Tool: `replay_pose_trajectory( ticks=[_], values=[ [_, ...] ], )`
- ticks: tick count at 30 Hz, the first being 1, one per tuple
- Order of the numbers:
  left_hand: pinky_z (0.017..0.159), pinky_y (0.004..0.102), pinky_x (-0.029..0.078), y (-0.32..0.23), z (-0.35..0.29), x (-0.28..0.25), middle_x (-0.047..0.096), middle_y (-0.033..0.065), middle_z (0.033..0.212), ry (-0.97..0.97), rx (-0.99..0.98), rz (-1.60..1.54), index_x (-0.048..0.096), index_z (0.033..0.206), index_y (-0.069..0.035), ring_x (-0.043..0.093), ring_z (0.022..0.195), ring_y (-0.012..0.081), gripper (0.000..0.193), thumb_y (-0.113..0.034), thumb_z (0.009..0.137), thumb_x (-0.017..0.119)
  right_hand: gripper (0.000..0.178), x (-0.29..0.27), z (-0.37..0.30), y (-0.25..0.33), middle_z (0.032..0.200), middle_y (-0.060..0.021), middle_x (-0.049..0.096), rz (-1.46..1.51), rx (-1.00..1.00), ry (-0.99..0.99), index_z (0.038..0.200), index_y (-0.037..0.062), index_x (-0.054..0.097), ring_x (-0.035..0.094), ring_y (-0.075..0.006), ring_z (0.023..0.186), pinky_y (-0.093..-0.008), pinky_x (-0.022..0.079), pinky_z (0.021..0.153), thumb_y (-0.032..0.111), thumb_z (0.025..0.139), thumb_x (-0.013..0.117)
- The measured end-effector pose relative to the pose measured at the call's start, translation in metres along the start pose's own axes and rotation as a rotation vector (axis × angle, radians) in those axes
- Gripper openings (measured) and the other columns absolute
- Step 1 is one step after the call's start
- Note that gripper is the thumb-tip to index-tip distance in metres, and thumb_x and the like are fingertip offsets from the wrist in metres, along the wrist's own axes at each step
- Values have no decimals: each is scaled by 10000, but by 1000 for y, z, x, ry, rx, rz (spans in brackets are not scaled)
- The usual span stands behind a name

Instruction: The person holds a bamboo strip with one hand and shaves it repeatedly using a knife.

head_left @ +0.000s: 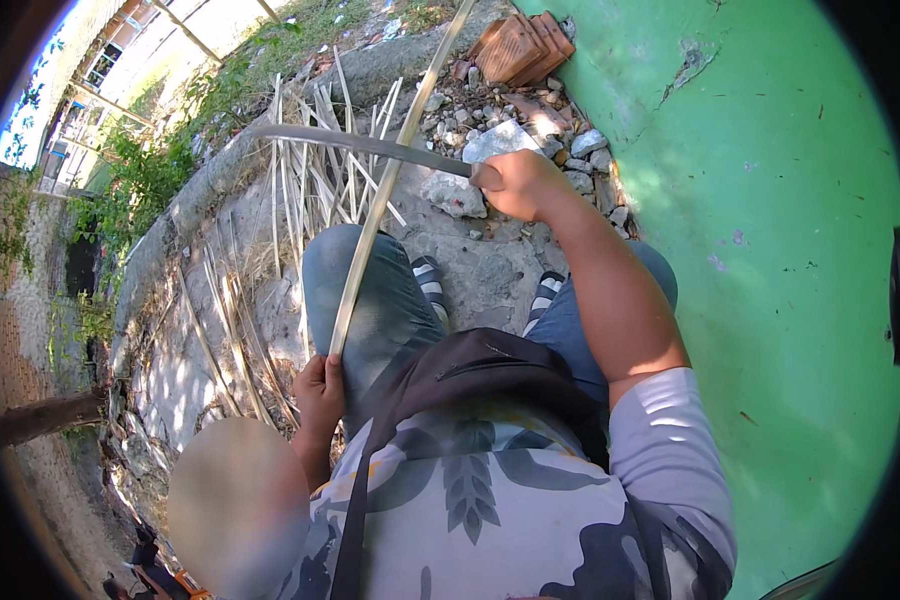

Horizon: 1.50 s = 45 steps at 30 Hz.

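My left hand (pixel 319 394) is closed round the lower end of a long pale strip, which looks like split bamboo (pixel 372 215). The strip slants up across my left thigh and runs out past the top of the picture. My right hand (pixel 523 186) grips the handle of a long knife with a slightly curved grey blade (pixel 350 140). Its blade points left and crosses the strip well above my left hand. Whether the blade touches the strip or only passes over it, I cannot tell.
Beyond my knees lies a pile of pale split strips (pixel 320 165), with more strips (pixel 235 340) on the ground at left. Stones and rubble (pixel 460 190) lie ahead, below stacked reddish-brown tiles (pixel 520 48). A green painted surface (pixel 770 250) spreads along my right. Far left are plants (pixel 145 185).
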<state>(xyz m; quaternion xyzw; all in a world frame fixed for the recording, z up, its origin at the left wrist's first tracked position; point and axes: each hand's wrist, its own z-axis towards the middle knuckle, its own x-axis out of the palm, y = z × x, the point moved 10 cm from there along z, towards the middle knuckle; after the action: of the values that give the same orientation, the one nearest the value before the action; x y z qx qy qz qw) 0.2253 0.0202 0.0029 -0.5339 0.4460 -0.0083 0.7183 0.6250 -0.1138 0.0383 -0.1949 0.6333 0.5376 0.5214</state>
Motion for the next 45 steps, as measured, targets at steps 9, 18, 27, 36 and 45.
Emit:
replay_pose_trajectory(
  ticks=[9, 18, 27, 36, 45],
  values=[
    [496, 292, 293, 13, -2, -1, 420, -37, 565, 7, -34, -47, 495, 693, -18, 354, 564, 60, 432, -276, 1030, 575, 186, -8, -5, 9, 818, -185, 687, 254, 107, 36, 884, 65, 683, 669, -391, 798, -452, 529, 725, 233, 806, 679],
    [506, 285, 308, 13, -3, -2, 436, -37, 571, 16, -53, -44, 530, 711, -19, 370, 567, 61, 412, -278, 1029, 578, 165, 5, -1, 16, 803, -159, 685, -27, 42, 97, 853, 108, 669, 664, -393, 797, -478, 524, 711, 266, 804, 669],
    [499, 297, 298, 8, -1, -2, 427, -31, 559, -2, -14, 31, 522, 697, -23, 362, 559, 65, 419, -276, 1024, 586, 196, -1, -4, -19, 850, -168, 697, 226, 228, 37, 948, 97, 696, 664, -372, 821, -431, 514, 744, 233, 809, 681],
    [492, 312, 311, 11, -1, -3, 434, 11, 534, -29, -11, 0, 529, 697, -9, 370, 535, 82, 416, -266, 1018, 593, 174, -4, -5, 28, 855, -143, 708, -66, 50, 160, 921, 147, 708, 687, -341, 870, -453, 533, 758, 267, 797, 695],
    [500, 299, 320, 4, -1, -1, 454, -7, 550, -19, -39, -27, 537, 701, -4, 378, 560, 68, 423, -274, 1022, 590, 212, 1, -1, -26, 854, -179, 692, 138, 239, 36, 932, 85, 685, 666, -379, 841, -455, 515, 758, 260, 813, 683]
  ],
)
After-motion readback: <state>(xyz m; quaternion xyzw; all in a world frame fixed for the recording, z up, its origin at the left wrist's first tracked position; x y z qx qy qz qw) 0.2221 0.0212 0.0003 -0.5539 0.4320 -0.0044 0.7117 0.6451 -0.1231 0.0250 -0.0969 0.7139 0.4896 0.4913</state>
